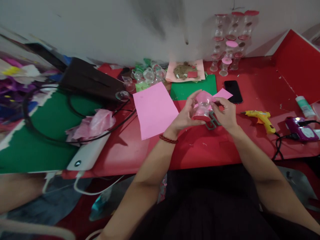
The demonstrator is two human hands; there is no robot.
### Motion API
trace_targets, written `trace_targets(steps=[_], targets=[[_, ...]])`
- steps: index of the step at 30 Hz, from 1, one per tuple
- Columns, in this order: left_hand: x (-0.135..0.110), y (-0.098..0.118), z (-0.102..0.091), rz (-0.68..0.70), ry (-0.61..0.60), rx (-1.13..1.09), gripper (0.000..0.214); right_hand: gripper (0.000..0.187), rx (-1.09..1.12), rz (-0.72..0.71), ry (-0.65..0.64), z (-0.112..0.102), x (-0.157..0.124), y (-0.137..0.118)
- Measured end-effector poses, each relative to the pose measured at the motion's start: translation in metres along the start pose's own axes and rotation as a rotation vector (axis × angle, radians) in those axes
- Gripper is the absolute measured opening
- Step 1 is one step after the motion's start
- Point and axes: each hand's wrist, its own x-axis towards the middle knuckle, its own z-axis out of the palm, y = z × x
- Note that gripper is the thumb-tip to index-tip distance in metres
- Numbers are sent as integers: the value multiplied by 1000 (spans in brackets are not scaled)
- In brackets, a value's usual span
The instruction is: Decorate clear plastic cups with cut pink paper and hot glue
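My left hand (186, 115) is wrapped around a clear plastic hourglass (204, 101), thumb under its red base and fingers up along its side. A pink paper disc (203, 95) covers the hourglass's top end, tilted away from me. At the rim of that disc, my right hand (226, 113) pinches with thumb and fingertips closed. Behind the hands shows a pink paper scrap (224, 93), partly hidden. Below the hourglass lie scissors with grey-green handles (213, 121), half covered by the hands.
A pink sheet (156, 111) lies left, near several clear cups (150, 75). Finished hourglasses (218, 31) stand stacked at the wall. Sand on paper (185, 70), a phone (233, 91), yellow glue gun (261, 118), purple power strip (301, 128) and white bottle (305, 106) surround the workspace.
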Motion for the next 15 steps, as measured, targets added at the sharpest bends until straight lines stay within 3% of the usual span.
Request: trace_targets(steps=[3,6,10,12,15], targets=[[0,-5,1,25,-19,52,93,17,50,20,-24,2,0,1],[5,-12,-5,-2,90,-59,73,20,39,82,-121,-3,2,3],[21,-15,-18,-60,282,-265,24,11,-350,122,-413,-12,1,8],[28,-13,-25,-71,348,-336,20,18,-513,87,-523,-13,-2,10],[32,-9,-31,-77,405,-385,24,26,-581,48,-594,-13,-6,14]])
